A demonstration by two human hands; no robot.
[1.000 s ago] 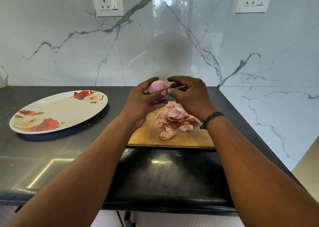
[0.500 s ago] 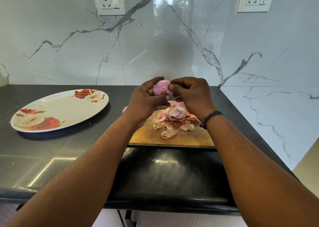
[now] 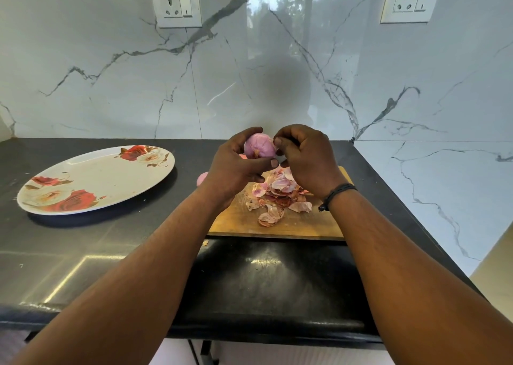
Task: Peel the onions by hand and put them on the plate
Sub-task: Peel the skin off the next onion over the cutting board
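L hand curls round one pink onion, thumb under, held above the board w/ its heap of skins. R hand fingers bent, tips pinching at the onion's side. One plate sits well left; a 2nd onion peeks out by the L wrist. 2 sockets on the wall.

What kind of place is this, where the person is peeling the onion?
Most likely a home kitchen. A dark stone counter runs under a marble-look wall with power sockets. On the counter lie a wooden cutting board covered with onion skins and a flowered plate.
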